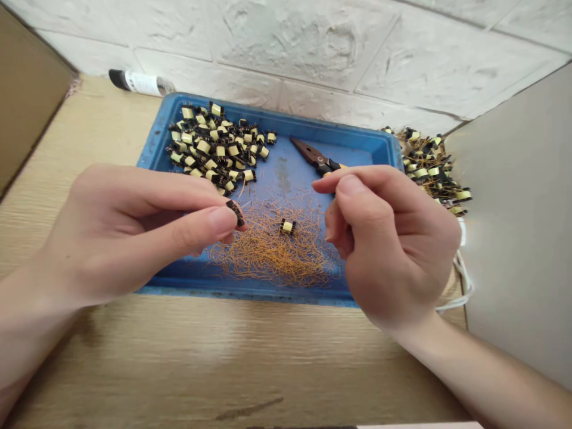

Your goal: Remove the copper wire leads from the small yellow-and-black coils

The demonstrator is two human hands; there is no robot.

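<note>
Between the thumb and forefinger of my left hand [165,232] is a small transformer [235,212], its black pinned end showing past the thumb tip. My right hand [384,238] is closed, thumb pressed against a bent forefinger; anything between them is too small or hidden to make out. Below and between both hands, a single yellow-taped transformer [288,227] lies on a heap of thin copper-coloured wire clippings [277,256] in the blue tray [250,294]. A pile of similar transformers [218,149] fills the tray's back left.
Pliers [313,156] with dark jaws lie in the tray, their handles partly behind my right hand. More transformers with long wire leads [429,170] sit to the tray's right. A black-capped bottle [143,83] lies by the wall, and a white cable [465,280] runs at right.
</note>
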